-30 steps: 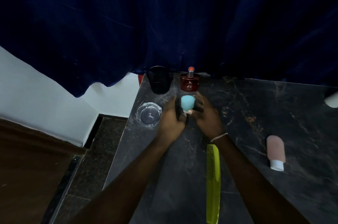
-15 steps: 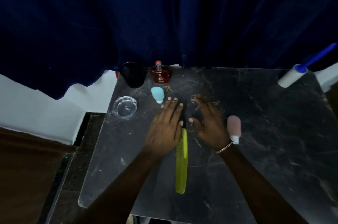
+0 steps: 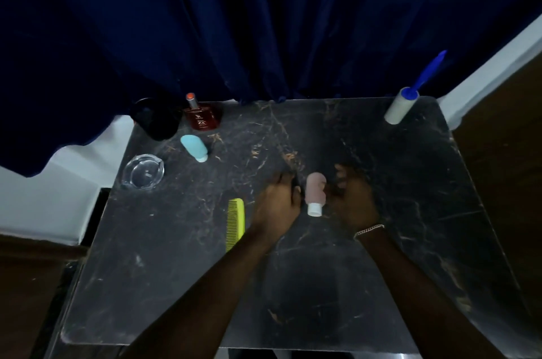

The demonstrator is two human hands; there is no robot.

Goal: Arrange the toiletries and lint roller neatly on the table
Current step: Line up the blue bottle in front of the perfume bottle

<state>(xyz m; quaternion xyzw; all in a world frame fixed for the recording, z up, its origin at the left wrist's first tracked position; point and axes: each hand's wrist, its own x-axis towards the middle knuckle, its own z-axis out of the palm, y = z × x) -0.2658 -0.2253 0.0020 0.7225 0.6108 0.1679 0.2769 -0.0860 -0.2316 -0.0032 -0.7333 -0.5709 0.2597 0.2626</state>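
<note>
1. Two bare hands over a dark marble counter (image 3: pixel 410 212), with a small pink bottle (image 3: pixel 314 191) right between them.
2. Left hand (image 3: pixel 278 203): fingers curled loosely, grip partly open, thumb side just beside the pink bottle. Hard to tell if it touches; too dark there.
3. Right hand (image 3: pixel 353 200): fingers bent, grip partly open, fingertips close against the other side of the pink bottle. Cannot tell if it really holds it.
4. A thin silver bracelet (image 3: pixel 369 230) on the right wrist.
5. Pink bottle lying down flat, white cap (image 3: pixel 314 209) pointing back toward the person.
6. Just left of the left hand: a yellow-green comb (image 3: pixel 236 223), lying flat, partly hidden under the left arm.
7. Far ahead and left of the left hand: a light blue bottle (image 3: pixel 194 147), tipped over on its side.
8. Past the blue bottle, at the back edge: a red perfume bottle (image 3: pixel 203 118) standing up, and a black cup (image 3: pixel 157 121) beside it.
9. Well left of the left hand: a clear glass ashtray (image 3: pixel 143 172).
10. Far ahead and right of the right hand, in the back corner: a lint roller (image 3: pixel 400 106) with a blue handle, leaning against a dark blue curtain (image 3: pixel 264 21).
</note>
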